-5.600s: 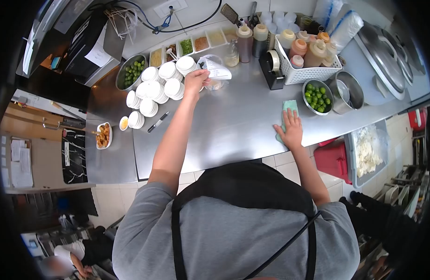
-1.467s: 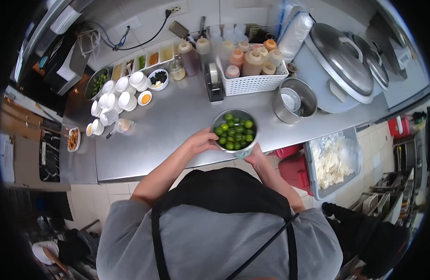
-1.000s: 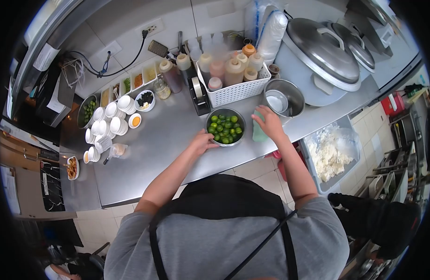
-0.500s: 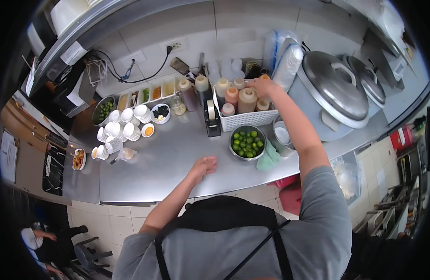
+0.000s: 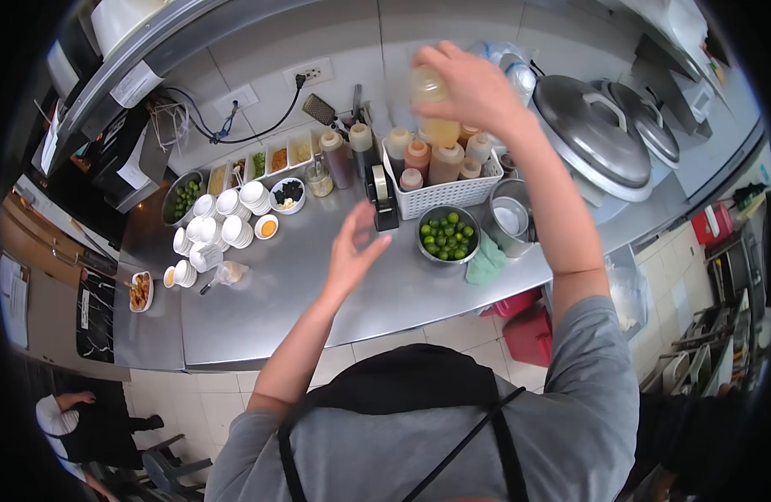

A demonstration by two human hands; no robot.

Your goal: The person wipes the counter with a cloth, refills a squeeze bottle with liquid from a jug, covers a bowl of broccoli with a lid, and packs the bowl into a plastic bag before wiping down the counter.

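My right hand (image 5: 473, 88) is raised above the white basket (image 5: 442, 199), its fingers wrapped round a clear bottle (image 5: 440, 130) of pale yellow liquid. Several squeeze bottles with brown, orange and pale sauces stand in that basket, partly hidden behind the lifted bottle. My left hand (image 5: 350, 255) hovers over the steel counter (image 5: 293, 309) with its fingers apart and nothing in it. Close to its fingertips stands a black tape dispenser (image 5: 384, 213). Green limes (image 5: 446, 237) fill a metal bowl in front of the basket.
Stacked white cups (image 5: 208, 232), a bowl of dark and white food (image 5: 287, 196) and topping trays (image 5: 277, 161) occupy the left. A green cloth (image 5: 486, 261), metal pot (image 5: 511, 216) and large lidded pot (image 5: 588, 134) are at right. Another person (image 5: 93, 431) is at lower left.
My right hand has lifted the pale yellow bottle up out of the basket area. My left hand has moved forward toward the tape dispenser, its fingers spreading.
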